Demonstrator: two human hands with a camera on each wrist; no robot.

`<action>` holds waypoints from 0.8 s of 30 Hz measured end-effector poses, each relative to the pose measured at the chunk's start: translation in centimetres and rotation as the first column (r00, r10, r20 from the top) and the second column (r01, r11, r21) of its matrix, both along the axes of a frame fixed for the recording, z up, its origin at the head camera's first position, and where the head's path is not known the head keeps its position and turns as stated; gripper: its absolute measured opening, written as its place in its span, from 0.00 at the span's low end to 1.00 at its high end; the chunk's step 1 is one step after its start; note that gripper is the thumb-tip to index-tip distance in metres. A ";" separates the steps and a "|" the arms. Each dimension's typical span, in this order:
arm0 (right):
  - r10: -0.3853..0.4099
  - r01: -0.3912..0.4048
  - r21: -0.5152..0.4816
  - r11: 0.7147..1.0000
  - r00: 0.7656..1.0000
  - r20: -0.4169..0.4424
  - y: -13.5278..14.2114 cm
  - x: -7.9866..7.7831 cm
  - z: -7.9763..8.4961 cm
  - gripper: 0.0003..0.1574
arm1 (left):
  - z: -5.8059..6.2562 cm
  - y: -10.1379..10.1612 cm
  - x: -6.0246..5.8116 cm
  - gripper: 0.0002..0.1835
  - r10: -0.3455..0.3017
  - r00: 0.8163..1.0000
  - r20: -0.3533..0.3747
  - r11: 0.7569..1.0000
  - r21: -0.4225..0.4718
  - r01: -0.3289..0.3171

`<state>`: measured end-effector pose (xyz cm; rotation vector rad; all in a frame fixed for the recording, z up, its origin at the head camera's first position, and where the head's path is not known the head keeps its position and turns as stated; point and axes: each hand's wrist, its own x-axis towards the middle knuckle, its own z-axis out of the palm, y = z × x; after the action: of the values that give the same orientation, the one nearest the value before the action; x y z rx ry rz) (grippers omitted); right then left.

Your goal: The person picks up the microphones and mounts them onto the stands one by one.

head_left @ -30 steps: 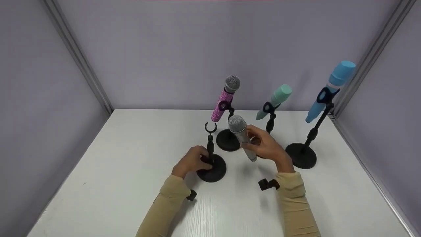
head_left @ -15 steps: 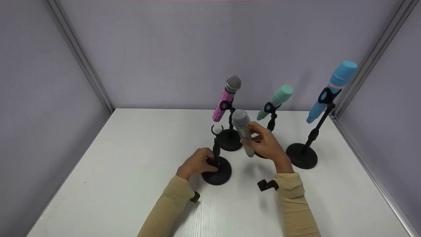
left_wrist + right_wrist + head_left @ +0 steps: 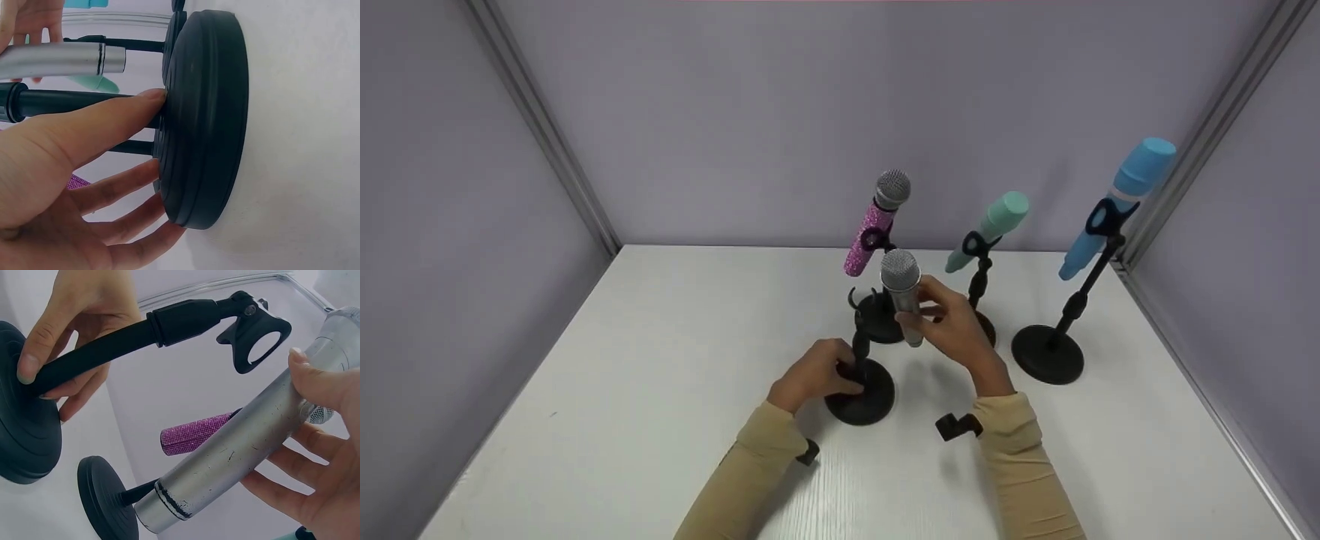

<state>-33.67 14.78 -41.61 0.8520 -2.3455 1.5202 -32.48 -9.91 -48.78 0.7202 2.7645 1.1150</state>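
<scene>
My left hand (image 3: 814, 375) grips a black desktop microphone stand (image 3: 871, 403) low down, thumb beside the pole and fingers about the round base (image 3: 205, 118). The stand's open clip (image 3: 244, 343) has nothing in it. My right hand (image 3: 956, 326) holds a silver microphone (image 3: 901, 277) by its body, between thumb and fingers. Its grille head points up and its tail end hangs just right of the clip in the head view, apart from it in the right wrist view. The tail (image 3: 115, 59) also shows beyond the stand's pole in the left wrist view.
Behind stand a glittery pink microphone (image 3: 870, 238), a mint green one (image 3: 1001, 216) and, far right, a blue one (image 3: 1140, 171), each tilted in a black stand. Grey panels (image 3: 750, 135) enclose the white table (image 3: 660, 337) at the back and sides.
The held stand has shifted right and slightly nearer. The silver microphone has risen a little, turned more upright and moved left above the stand. The other microphones keep their places.
</scene>
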 end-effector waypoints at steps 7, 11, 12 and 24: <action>0.022 -0.022 -0.016 1.000 1.000 -0.022 -0.5 0.0 0.0 0.27 | 0.0 0.2 0.0 0.12 -0.013 1.000 0.002 1.000 -0.002 0.013; 0.007 -0.008 -0.043 0.999 1.000 -0.030 -0.8 0.0 0.1 0.29 | 0.0 0.0 0.1 0.12 -0.011 1.000 0.003 1.000 0.003 0.011; 0.000 -0.002 -0.052 0.999 1.000 -0.030 -0.9 -0.1 0.2 0.31 | 0.0 0.0 0.1 0.12 -0.008 1.000 0.007 1.000 0.004 0.008; 0.038 -0.041 -0.057 0.998 0.998 -0.050 -3.3 -1.7 2.7 0.31 | -0.2 -0.1 0.0 0.12 0.029 0.997 0.070 1.000 0.005 -0.029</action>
<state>-35.42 11.51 -38.88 0.9163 -2.2516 1.5572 -32.44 -10.01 -48.93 0.6307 2.7232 1.1318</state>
